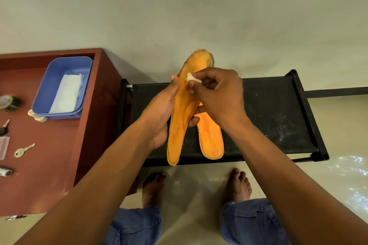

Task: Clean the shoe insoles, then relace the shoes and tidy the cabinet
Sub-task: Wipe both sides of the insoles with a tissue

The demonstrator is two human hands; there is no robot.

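two orange insoles (180, 117), one wipe (190, 79)

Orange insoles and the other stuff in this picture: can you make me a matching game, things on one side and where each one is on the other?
Things:
1. Long orange foam insole
2. Second orange foam insole
3. Folded white cloth
4. Small brass key

Places:
A. On the red-brown cabinet top
B. In the blue plastic tub
C. Held in the left hand
D. Lying on the black fabric rack

Pairs: 1-C, 2-D, 3-B, 4-A
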